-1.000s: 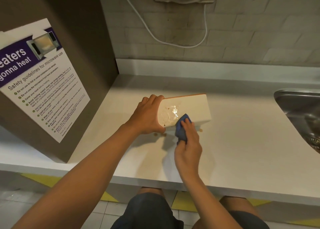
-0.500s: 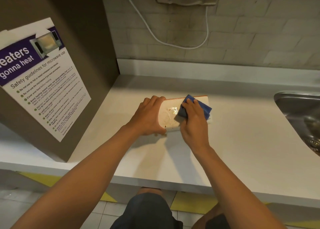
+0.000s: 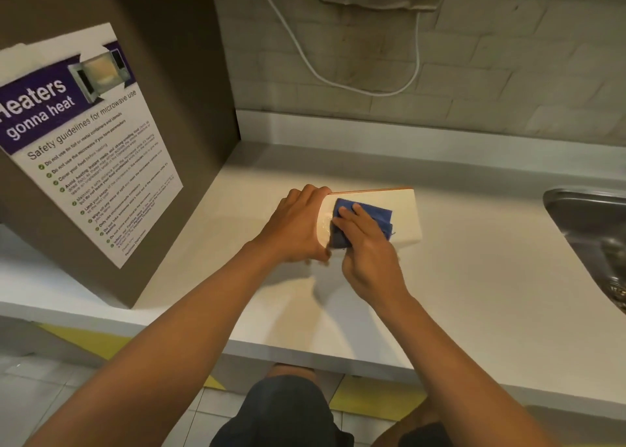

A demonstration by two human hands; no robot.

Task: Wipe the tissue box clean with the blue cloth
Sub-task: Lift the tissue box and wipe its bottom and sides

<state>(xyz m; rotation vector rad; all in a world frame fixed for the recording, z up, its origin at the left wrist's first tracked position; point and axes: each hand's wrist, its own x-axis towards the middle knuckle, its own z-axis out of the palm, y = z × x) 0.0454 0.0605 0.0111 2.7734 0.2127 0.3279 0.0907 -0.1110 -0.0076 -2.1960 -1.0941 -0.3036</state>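
Two hands work on a tissue box at the middle of the frame, on a pale surface [image 3: 457,294].

From the left: a microwave safety poster [image 3: 84,141] fills the upper left; the left hand [image 3: 298,224], fingers curled over the tissue box [image 3: 404,209] at its left end, braces it; the right hand [image 3: 367,243] presses the blue cloth [image 3: 381,218] flat against the box's top face with fingers extended; a steel sink [image 3: 589,236] sits at the right edge. To wipe well, keep the box braced, press evenly and draw the cloth across the glossy wet patch near the left end. Compared with half a second ago, the cloth has shifted leftward, covering most of that patch.
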